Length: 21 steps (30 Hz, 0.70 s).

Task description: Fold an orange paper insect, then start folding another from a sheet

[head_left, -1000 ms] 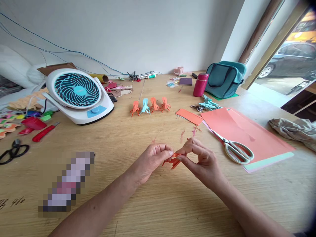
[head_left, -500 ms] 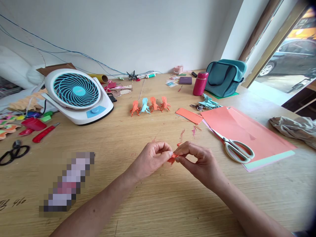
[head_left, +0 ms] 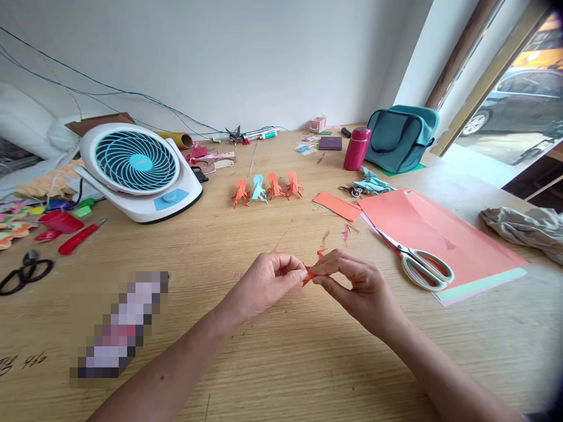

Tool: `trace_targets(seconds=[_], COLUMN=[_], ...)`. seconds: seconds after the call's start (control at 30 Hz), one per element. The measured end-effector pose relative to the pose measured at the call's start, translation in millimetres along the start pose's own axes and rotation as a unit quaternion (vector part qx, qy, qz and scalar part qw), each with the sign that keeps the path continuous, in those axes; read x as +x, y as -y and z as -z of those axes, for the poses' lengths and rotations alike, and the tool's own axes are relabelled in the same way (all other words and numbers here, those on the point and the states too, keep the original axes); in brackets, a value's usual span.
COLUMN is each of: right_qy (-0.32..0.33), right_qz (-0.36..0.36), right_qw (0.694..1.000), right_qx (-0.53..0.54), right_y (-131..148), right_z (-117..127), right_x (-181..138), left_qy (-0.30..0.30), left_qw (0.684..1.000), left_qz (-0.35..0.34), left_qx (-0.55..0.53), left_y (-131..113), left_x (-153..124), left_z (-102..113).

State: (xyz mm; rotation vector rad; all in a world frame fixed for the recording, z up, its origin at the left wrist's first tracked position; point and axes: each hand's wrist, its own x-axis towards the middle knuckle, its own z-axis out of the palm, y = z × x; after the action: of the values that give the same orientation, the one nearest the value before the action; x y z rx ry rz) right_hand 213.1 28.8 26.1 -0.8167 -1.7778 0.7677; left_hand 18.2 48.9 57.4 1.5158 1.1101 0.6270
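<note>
Between my two hands, low over the middle of the table, is a small folded piece of orange paper [head_left: 309, 274]. My left hand [head_left: 275, 284] pinches its left side with thumb and forefinger. On the other side my right hand [head_left: 352, 284] grips it the same way, and the fingers cover much of the paper. One orange point of it sticks up behind the right fingertips. Farther back, several folded paper figures stand in a row: orange ones [head_left: 275, 186] and a light blue one [head_left: 258, 189].
White-handled scissors [head_left: 424, 268] lie on orange paper sheets [head_left: 457, 234] at the right, near cut orange strips [head_left: 336, 206]. A fan [head_left: 136, 170], black scissors [head_left: 26, 272] and a red cutter [head_left: 81, 237] are at the left. Behind stand a pink flask [head_left: 357, 149] and a teal bag [head_left: 402, 140].
The orange paper has turned slightly between my fingers, and its upper point shows more behind my right hand. Both hands keep their pinch in nearly the same place.
</note>
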Motion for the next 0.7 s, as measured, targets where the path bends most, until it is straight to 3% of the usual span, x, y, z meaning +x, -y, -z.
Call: trace_targets(seconds=[0.23, 0.7], right_qy=[0.001, -0.001], right_qz=[0.003, -0.011], right_qw=[1.000, 1.000], right_qx=[-0.003, -0.013], right_y=[2.9, 4.7], right_z=[0.4, 0.2], right_x=[-0.8, 0.9], left_qy=[0.015, 0.032], left_qw=[0.994, 0.991], left_qz=[0.057, 0.053], left_qx=[-0.093, -0.119], left_y=[6.1, 7.2], left_x=[0.6, 0.3], left_z=[-3.8, -7.4])
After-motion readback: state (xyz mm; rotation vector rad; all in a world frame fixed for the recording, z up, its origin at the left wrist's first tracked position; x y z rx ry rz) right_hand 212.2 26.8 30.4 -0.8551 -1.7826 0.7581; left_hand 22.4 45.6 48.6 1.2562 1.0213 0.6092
